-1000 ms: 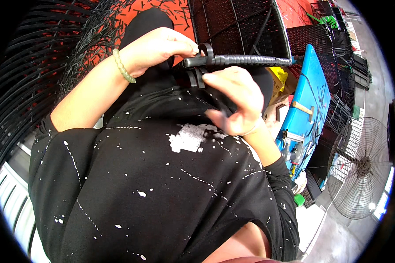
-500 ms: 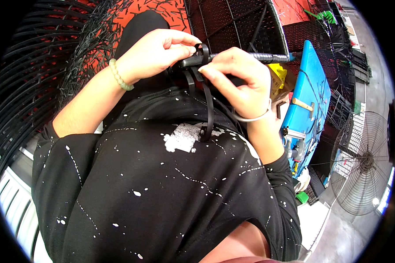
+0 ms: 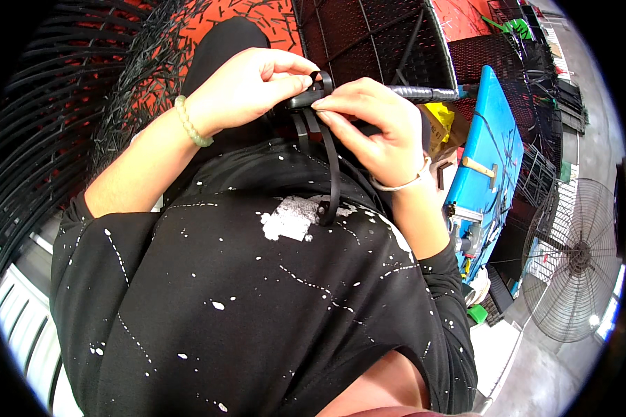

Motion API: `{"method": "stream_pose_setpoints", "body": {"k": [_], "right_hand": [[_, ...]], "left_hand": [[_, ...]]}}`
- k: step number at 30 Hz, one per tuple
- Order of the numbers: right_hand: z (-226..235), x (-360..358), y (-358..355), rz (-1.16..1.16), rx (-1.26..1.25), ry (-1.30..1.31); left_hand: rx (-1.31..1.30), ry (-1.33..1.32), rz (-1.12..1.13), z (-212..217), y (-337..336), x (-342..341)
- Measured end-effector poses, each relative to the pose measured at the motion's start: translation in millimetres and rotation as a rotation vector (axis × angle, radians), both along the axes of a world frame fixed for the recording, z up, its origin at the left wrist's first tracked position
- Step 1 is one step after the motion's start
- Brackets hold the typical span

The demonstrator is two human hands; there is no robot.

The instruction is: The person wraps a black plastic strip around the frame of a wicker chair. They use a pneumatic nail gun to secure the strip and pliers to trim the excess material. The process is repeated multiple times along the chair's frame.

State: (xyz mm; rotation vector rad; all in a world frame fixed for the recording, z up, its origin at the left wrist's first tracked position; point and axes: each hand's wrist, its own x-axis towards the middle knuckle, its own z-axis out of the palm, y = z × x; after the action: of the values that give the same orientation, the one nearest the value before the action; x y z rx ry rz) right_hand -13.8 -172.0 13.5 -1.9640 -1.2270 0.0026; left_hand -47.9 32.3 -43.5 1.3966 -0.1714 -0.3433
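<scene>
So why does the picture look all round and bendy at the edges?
In the head view, a fisheye lens bends straight things near the rim, like the fan and blue board; the corners go black; the hands in the middle stay sharp and evenly lit.

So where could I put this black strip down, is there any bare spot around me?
Bare room shows only at lower right: the grey floor between the blue bench and the standing fan. Ahead it is crowded: both hands pinch the black strip at the bar, wicker frames all around.

One head-worn fisheye view — looking steeply down, close over the hands (image 3: 313,104) and black shirt (image 3: 257,299).
</scene>
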Motion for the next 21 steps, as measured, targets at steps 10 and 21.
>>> {"method": "stream_pose_setpoints", "body": {"k": [10, 21], "right_hand": [[22.1, -22.0, -2.0, -0.090, 0.152, -0.204], [22.3, -0.8, -5.3, 0.105, 0.159, -0.136]], "left_hand": [[0.347, -0.572, 0.226, 30.4, -3.1, -17.7], [0.634, -0.903, 0.071, 52.1, -3.1, -30.5]]}}
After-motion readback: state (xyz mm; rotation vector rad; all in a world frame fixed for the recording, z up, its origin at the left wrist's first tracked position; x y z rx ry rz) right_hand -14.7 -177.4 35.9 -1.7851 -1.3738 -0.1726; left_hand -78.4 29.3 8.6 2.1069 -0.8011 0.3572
